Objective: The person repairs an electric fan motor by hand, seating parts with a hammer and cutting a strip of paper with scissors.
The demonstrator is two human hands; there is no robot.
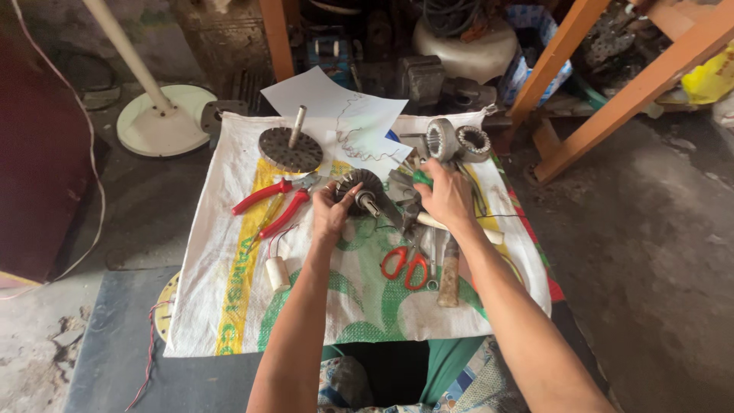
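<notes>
Left grip (330, 208) around motor rotor (359, 190), pliers (274, 203) and scissors (406, 266) alongside.

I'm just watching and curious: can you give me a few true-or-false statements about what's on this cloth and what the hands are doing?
1. The left hand holds a round metal motor part. True.
2. The red-handled pliers lie to the right of both hands. False: they lie to the left.
3. The orange-handled scissors lie on the woven sack. True.
4. The right hand is empty. False: it grips a green-handled tool.
</notes>
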